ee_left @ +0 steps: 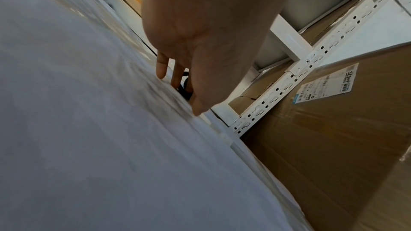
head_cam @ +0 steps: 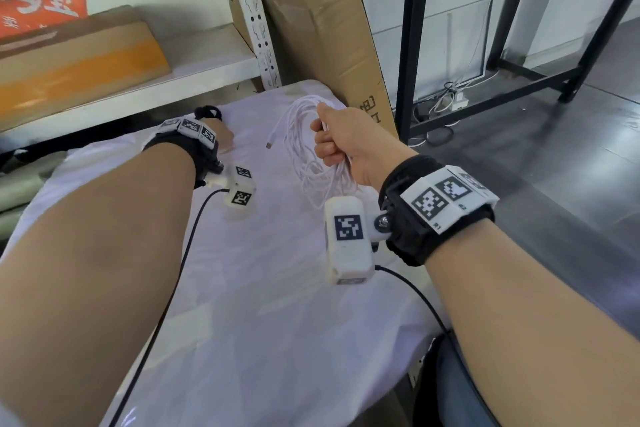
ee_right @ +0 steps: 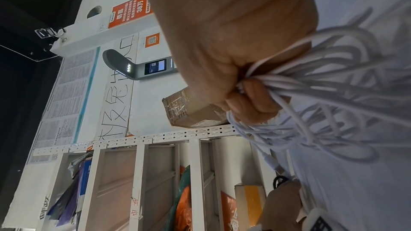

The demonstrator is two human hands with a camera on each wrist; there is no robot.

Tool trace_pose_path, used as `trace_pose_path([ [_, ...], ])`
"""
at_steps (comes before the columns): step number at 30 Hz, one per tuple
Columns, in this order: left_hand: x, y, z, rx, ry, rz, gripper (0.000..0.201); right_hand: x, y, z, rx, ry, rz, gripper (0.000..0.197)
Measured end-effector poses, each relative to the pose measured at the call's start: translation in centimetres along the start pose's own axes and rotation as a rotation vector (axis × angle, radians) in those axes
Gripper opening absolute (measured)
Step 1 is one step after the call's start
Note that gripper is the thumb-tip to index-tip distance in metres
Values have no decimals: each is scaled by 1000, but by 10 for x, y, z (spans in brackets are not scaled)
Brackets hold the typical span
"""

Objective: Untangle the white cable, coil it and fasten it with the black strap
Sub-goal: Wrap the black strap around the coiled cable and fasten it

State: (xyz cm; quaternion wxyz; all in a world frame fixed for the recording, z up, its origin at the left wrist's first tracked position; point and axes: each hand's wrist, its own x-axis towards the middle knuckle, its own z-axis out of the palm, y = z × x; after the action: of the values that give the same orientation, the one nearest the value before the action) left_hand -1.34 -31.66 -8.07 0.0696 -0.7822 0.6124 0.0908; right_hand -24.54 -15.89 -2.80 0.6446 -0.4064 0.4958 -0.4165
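head view: my right hand (head_cam: 341, 146) is fisted around the coiled white cable (head_cam: 304, 149), loops hanging onto the white cloth (head_cam: 277, 288); my left hand (ee_left: 200, 41) reaches down, fingertips (ee_left: 161, 71) touching the black strap (head_cam: 207, 113) at the cloth's far edge; not yet gripped.

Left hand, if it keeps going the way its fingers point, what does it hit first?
Most likely the small black strap lying on the white cloth: the left hand has fingertips right at it, though contact is unclear.
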Motion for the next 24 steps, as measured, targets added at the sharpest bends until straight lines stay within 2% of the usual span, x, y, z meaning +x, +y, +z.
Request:
trace_pose_path([
  [2, 73, -27, 13, -48, 36, 36, 35, 0, 0, 1, -6, 2, -5, 36],
  [3, 81, -33, 14, -115, 35, 7, 50, 1, 0, 2, -11, 1, -7, 36],
  [4, 70, -33, 8, -190, 93, 37, 58, 1, 0, 3, -14, 0, -9, 36],
  [6, 3, -15, -5, -339, 111, 75, 37, 1, 1, 4, -17, -4, -12, 36],
  [8, -62, 5, -18, -485, 185, 122, 20, 1, 3, 5, -15, -7, -20, 36],
  [10, -78, 1, -19, -736, 218, 152, 10, 0, 4, 7, 3, -7, -27, 36],
  [12, -100, 0, -22, -888, 185, 171, 8, -1, 5, 9, 25, -1, -27, 36],
  [16, -145, -3, -26, -1159, 10, 323, 14, -6, 7, 11, 50, 20, -40, 36],
  [24, -229, -12, -9, -1460, -145, 374, 18, -22, 18, 31, -54, -83, -66, 33],
])
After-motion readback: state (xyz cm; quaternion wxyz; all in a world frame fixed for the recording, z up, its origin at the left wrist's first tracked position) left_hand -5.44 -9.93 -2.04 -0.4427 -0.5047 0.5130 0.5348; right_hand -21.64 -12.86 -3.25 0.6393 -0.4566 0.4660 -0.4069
